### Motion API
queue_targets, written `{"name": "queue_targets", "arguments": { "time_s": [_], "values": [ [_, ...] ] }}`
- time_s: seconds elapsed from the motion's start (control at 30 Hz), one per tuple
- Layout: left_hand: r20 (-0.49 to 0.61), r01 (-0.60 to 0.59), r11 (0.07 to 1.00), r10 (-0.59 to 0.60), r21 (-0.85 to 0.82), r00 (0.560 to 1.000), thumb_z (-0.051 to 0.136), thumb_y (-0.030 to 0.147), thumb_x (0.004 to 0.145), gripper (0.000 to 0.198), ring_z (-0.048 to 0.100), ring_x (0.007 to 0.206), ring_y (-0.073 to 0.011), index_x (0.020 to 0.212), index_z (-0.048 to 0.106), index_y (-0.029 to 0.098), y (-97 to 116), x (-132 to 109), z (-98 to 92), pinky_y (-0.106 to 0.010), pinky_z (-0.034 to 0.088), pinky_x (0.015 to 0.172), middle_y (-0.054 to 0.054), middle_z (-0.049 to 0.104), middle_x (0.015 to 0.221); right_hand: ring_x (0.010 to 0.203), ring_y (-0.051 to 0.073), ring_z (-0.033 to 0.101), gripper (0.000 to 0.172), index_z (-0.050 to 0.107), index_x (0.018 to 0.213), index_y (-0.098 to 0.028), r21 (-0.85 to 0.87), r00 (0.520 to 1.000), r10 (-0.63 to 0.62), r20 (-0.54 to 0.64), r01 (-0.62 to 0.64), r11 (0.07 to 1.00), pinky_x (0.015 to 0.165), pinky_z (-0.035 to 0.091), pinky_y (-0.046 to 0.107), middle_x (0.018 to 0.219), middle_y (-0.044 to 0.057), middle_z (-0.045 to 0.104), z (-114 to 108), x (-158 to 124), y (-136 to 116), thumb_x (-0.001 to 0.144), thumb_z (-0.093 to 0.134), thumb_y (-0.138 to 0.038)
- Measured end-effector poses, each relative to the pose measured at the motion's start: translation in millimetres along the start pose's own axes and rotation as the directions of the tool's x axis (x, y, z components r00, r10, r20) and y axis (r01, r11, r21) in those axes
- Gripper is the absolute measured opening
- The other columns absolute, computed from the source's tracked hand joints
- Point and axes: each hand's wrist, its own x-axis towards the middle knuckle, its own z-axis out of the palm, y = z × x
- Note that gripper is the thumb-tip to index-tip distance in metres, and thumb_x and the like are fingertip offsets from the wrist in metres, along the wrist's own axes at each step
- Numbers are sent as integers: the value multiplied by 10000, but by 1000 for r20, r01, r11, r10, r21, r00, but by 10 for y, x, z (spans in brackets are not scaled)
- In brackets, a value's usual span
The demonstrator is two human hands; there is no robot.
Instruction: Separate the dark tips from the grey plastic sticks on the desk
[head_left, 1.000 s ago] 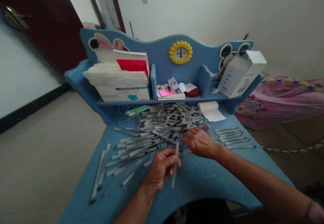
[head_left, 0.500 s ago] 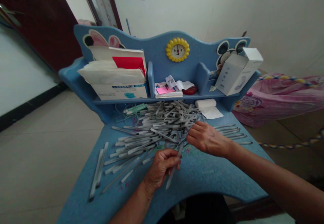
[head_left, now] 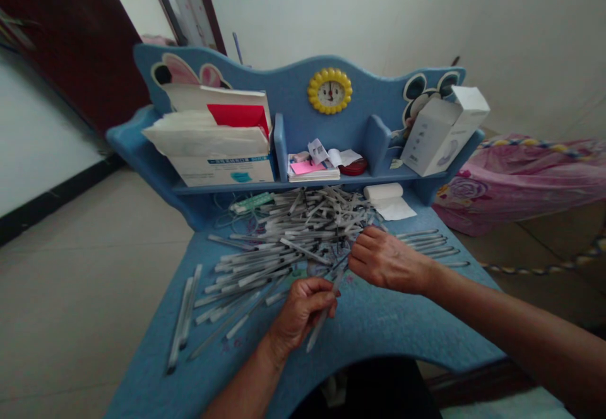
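My left hand (head_left: 305,310) is pinched round a translucent pen barrel (head_left: 318,330), which slants down toward the desk's front edge. The barrel's upper end points at my right hand (head_left: 379,258), whose fingers are curled closed just up and to the right. What those fingers grip is hidden behind them. Behind both hands lies a heaped pile of similar pens (head_left: 312,214), translucent with dark ends. Thin dark pieces show among the pens between my hands, too small to make out.
Two pens (head_left: 184,318) lie apart at the left edge, and a row of pens (head_left: 428,242) at the right. A paper roll (head_left: 384,193) lies under the blue shelf (head_left: 227,188), which bears a mask box (head_left: 227,170), papers, a yellow clock (head_left: 330,91) and a white box (head_left: 440,135).
Both hands keep almost the same place and grip. The barrel's lower end has shifted slightly left, and the whole view has moved a little.
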Motion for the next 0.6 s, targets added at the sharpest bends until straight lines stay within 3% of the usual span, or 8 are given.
{"name": "queue_targets", "arguments": {
  "time_s": [0.23,0.37,0.43,0.5,0.57,0.6],
  "values": [
    [75,-9,998,5,56,997,677,309,640,204,333,346,-34,681,665,109,-7,-2,19,-186,187,360,-18,589,501,688,163,479,250,533,712,-151,34,985,-161,-58,163,986,761,362,409,679,33,534,-97,69,-117,899,369,-145],
    [49,-124,983,118,135,992,683,304,651,183,399,412,-50,681,668,125,26,-4,18,-178,276,401,-11,594,552,989,234,490,211,590,848,-128,56,974,-119,-194,132,990,924,319,461,924,103,598,-230,54,-231,897,390,-175],
    [-18,-161,973,166,164,986,682,285,660,155,431,437,-58,691,671,134,42,2,4,-179,311,421,-11,605,583,1070,244,464,195,595,943,-134,129,960,28,-278,8,992,934,333,438,1036,111,593,-186,-12,-251,886,412,-167],
    [-91,-180,971,196,158,976,681,274,663,145,457,457,-65,711,674,137,56,10,-15,-179,336,432,-21,630,625,985,199,520,191,599,961,-155,301,906,289,-310,-194,933,869,394,368,1003,94,616,-17,-106,-245,869,432,-137],
    [-153,-186,975,203,120,967,686,267,657,155,470,465,-63,747,675,142,70,19,-33,-173,347,437,-27,652,667,828,169,571,148,623,896,-156,504,789,590,-172,-443,741,745,440,298,863,71,641,245,-204,-233,841,487,-173],
    [-179,-188,977,204,101,962,689,264,654,164,472,465,-60,763,675,143,77,23,-41,-167,348,435,-27,657,677,744,156,581,120,635,853,-154,578,716,697,-39,-553,600,677,442,270,788,50,642,387,-247,-231,807,529,-189]
  ]
}}
